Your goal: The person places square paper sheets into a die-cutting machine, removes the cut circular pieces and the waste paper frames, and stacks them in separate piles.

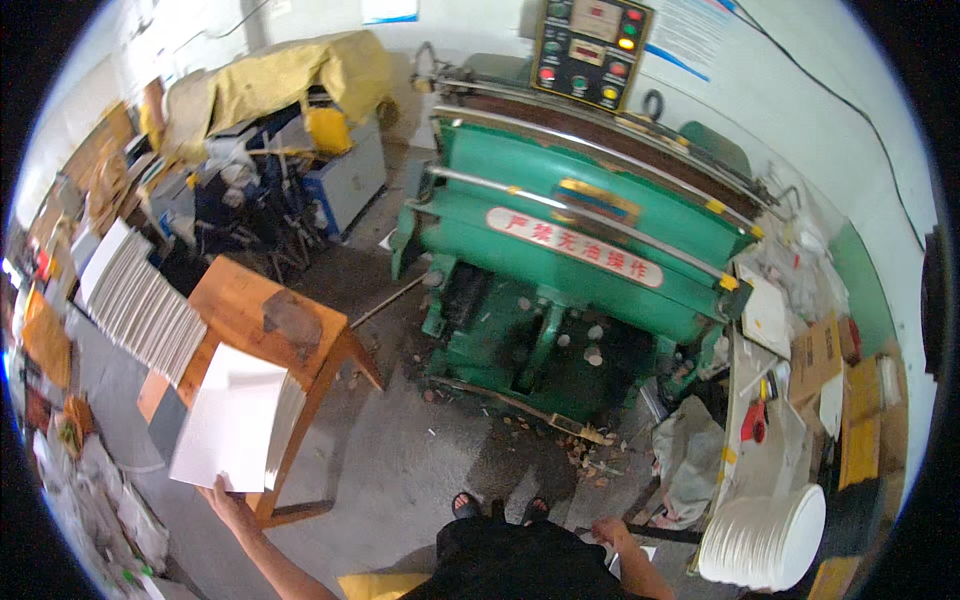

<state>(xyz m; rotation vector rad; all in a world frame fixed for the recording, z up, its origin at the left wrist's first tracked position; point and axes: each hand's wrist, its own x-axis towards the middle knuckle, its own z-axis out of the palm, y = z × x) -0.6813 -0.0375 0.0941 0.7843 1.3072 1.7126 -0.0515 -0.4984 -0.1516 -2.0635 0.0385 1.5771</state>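
Note:
My left hand is at the near edge of a white sheet, its thumb on top and its fingers mostly hidden underneath. The sheet lies over a stack of similar sheets on a wooden bench. A dark brown block rests on the bench beyond the stack. Close to my right side, my right hand is closed with curled fingers. Pale bits show beside and below it, but what it holds is unclear. A pile of white round discs stands to its right.
Ahead stands a green press machine with a button panel. More stacked white sheets lie at left. A red-handled tool rests on the right-hand table. A grey sack and scraps lie on the floor.

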